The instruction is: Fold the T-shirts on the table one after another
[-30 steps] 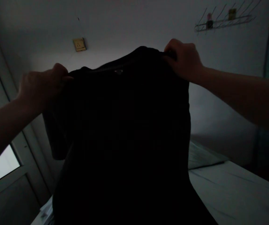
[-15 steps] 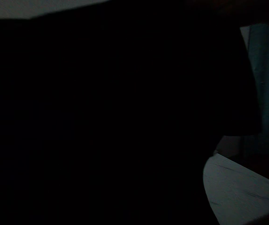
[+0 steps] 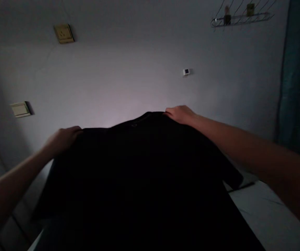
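Observation:
A black short-sleeved T-shirt (image 3: 144, 181) hangs spread out in front of me, held up by its shoulders. My left hand (image 3: 64, 138) is closed on the shoulder at the left. Near the collar, my right hand (image 3: 180, 114) grips the other shoulder. Both arms reach forward, and the sleeves droop outside the hands. The shirt's lower part runs out of the bottom of the view. Its surface is too dark to show folds or print.
Behind the shirt, a pale marbled surface (image 3: 266, 205) shows at lower right. The wall carries a socket (image 3: 64, 33), a switch (image 3: 20, 109), a small white device (image 3: 186, 71) and a wire rack (image 3: 244, 20). A teal curtain (image 3: 298, 83) hangs at the right.
The shirt filled most of the view before. Now it sits lower and farther off, and both hands and much of the wall have come into sight.

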Available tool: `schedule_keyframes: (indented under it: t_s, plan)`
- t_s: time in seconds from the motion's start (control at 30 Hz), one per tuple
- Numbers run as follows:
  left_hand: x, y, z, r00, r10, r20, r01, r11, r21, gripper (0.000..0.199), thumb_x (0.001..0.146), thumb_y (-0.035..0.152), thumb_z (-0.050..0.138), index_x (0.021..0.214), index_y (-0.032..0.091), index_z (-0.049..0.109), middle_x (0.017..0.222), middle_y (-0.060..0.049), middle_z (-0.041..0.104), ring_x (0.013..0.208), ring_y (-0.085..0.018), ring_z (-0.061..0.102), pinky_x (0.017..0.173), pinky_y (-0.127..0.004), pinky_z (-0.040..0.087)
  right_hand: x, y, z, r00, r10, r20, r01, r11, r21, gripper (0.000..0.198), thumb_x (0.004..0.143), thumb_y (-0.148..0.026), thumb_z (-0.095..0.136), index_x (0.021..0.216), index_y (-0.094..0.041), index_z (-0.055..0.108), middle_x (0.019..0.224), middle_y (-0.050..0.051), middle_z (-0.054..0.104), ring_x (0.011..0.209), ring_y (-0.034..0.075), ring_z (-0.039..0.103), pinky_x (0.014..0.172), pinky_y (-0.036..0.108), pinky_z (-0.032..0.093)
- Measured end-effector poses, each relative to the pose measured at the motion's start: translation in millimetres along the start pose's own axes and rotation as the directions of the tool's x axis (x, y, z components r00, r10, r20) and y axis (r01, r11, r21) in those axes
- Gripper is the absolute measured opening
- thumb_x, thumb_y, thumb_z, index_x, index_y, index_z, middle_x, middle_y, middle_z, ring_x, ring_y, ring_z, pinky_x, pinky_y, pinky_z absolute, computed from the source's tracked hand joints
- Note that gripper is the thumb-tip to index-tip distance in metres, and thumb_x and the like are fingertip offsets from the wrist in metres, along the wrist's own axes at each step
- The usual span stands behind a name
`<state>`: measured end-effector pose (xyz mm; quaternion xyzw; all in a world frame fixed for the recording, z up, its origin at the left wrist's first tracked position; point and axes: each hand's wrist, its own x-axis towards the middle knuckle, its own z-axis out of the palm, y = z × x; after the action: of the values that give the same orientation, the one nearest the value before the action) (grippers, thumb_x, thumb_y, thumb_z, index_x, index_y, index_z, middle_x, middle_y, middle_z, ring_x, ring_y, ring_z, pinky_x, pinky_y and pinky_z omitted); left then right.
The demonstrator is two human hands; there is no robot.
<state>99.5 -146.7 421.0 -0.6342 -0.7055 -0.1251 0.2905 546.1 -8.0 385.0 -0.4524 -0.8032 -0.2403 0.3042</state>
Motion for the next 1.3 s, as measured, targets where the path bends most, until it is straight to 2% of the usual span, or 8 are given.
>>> schedule_keyframes:
  t_s: [0.3, 0.53, 0.7, 0.8, 0.9, 0.97, 1.17, 1.3]
  plan:
    - [-30.6, 40.4, 294.2, 0.917, -0.088, 0.390, 0.093, 0.996, 0.008, 0.035, 0.099, 0.028, 0.024, 0.120, 0.016, 0.051, 0.107, -0.013, 0.070, 0.092, -0.028, 0.069, 0.069, -0.035, 0.049, -65.7, -28.2, 272.7, 0.936, 0.012, 0.351, 0.005, 0.999, -0.048, 0.031, 0.101, -0.035, 0.038, 0.104, -0.018, 0.063, 0.092, 0.013, 0.074, 0.078, 0.025, 0.070, 0.066, 0.031, 0.047]
    - [-46.5, 56.0, 408.6, 0.877, -0.117, 0.465, 0.086, 0.993, 0.086, 0.038, 0.099, 0.028, 0.022, 0.119, 0.017, 0.052, 0.102, -0.013, 0.070, 0.091, -0.029, 0.070, 0.069, -0.035, 0.051, -89.8, -29.5, 374.8, 0.874, -0.061, 0.482, 0.105, 0.993, -0.063, 0.041, 0.103, -0.033, 0.028, 0.111, -0.015, 0.064, 0.102, 0.016, 0.072, 0.096, 0.026, 0.067, 0.081, 0.034, 0.048]
    - [-48.0, 64.5, 439.6, 0.894, -0.141, 0.424, 0.093, 0.987, 0.131, 0.036, 0.093, 0.014, 0.028, 0.113, 0.014, 0.057, 0.106, -0.016, 0.067, 0.098, -0.028, 0.065, 0.074, -0.038, 0.053, -93.4, -42.0, 411.9, 0.852, -0.042, 0.522, 0.096, 0.992, -0.077, 0.027, 0.097, -0.028, 0.046, 0.107, -0.013, 0.066, 0.099, 0.016, 0.072, 0.091, 0.027, 0.067, 0.080, 0.034, 0.049]
    - [-53.4, 75.1, 445.5, 0.966, 0.080, 0.244, -0.091, 0.995, 0.034, 0.042, 0.084, 0.002, 0.032, 0.112, 0.018, 0.060, 0.117, -0.014, 0.063, 0.112, -0.026, 0.056, 0.093, -0.042, 0.048, -94.5, -51.1, 420.5, 0.864, -0.017, 0.503, 0.071, 0.993, -0.090, 0.023, 0.094, -0.017, 0.048, 0.108, -0.013, 0.066, 0.099, 0.015, 0.071, 0.091, 0.026, 0.066, 0.080, 0.034, 0.049]
    - [-59.9, 90.0, 449.7, 0.912, 0.356, 0.205, -0.303, 0.920, -0.249, 0.046, 0.080, 0.002, 0.036, 0.110, 0.023, 0.063, 0.118, -0.008, 0.064, 0.113, -0.021, 0.056, 0.101, -0.038, 0.044, -97.6, -61.1, 416.2, 0.907, -0.037, 0.420, 0.076, 0.994, -0.075, 0.031, 0.093, -0.006, 0.039, 0.109, -0.016, 0.064, 0.109, 0.013, 0.068, 0.104, 0.025, 0.062, 0.089, 0.034, 0.045]
    - [-62.2, 98.8, 451.9, 0.891, 0.369, 0.265, -0.260, 0.893, -0.368, 0.049, 0.081, 0.005, 0.037, 0.120, 0.024, 0.060, 0.128, -0.006, 0.061, 0.120, -0.020, 0.053, 0.104, -0.037, 0.043, -101.1, -67.6, 409.0, 0.924, -0.055, 0.378, 0.069, 0.997, -0.023, 0.034, 0.092, -0.003, 0.037, 0.106, -0.018, 0.064, 0.111, 0.010, 0.067, 0.108, 0.025, 0.059, 0.093, 0.033, 0.043]
    - [-67.3, 96.3, 429.4, 0.879, 0.091, 0.467, -0.016, 0.987, -0.163, 0.048, 0.091, 0.022, 0.035, 0.138, 0.019, 0.047, 0.147, -0.011, 0.047, 0.134, -0.027, 0.044, 0.109, -0.048, 0.038, -123.7, -73.6, 361.2, 0.869, 0.002, 0.495, -0.112, 0.975, 0.191, 0.027, 0.086, -0.009, 0.053, 0.110, -0.012, 0.065, 0.117, 0.014, 0.064, 0.109, 0.026, 0.060, 0.096, 0.035, 0.046]
    - [-132.7, 66.0, 377.8, 0.856, 0.178, 0.486, -0.017, 0.948, -0.318, 0.037, 0.083, 0.026, 0.051, 0.116, 0.021, 0.066, 0.134, -0.010, 0.060, 0.127, -0.030, 0.051, 0.111, -0.048, 0.037, -183.2, -66.8, 273.5, 0.897, 0.003, 0.441, -0.221, 0.868, 0.444, 0.029, 0.085, -0.019, 0.054, 0.111, -0.017, 0.065, 0.124, 0.011, 0.062, 0.118, 0.023, 0.056, 0.103, 0.038, 0.043]
